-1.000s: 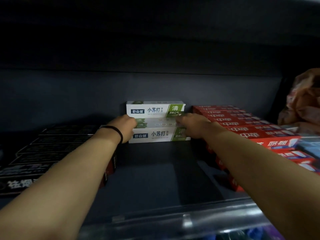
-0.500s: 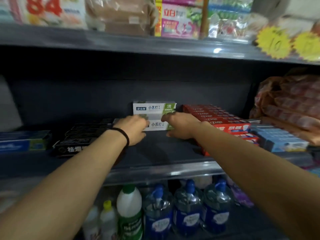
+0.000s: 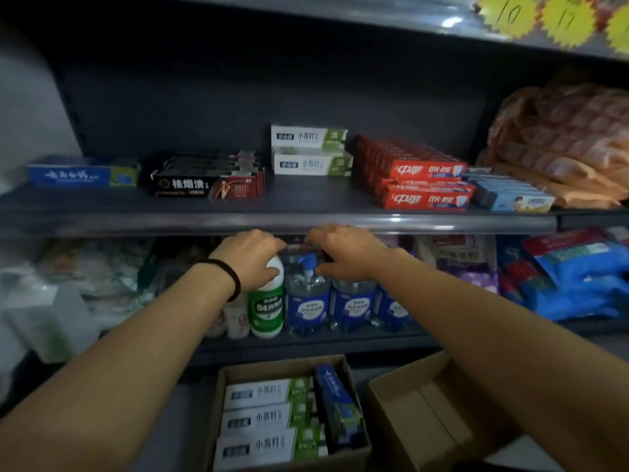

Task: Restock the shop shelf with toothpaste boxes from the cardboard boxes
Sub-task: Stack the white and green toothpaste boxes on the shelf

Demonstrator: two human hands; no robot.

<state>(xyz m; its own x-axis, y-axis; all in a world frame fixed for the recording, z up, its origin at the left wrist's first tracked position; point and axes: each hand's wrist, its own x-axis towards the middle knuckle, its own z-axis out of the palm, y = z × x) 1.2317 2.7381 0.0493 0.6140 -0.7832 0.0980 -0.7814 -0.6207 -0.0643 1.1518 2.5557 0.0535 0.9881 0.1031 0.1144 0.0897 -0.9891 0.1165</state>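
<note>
Both the left hand [image 3: 253, 258] and right hand [image 3: 343, 252] hung loosely curled and empty below the grey metal shelf [image 3: 272, 221], where two white-and-green toothpaste boxes [image 3: 311, 151] sat stacked, likely heading for more in the brown cardboard carton [image 3: 282, 371] below.

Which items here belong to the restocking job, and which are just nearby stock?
Job: white-green toothpaste boxes on the shelf; same boxes in the left carton; right carton; both empty hands.
Nearby: bleach bottle, blue bottles, price tags, blue packets.
</note>
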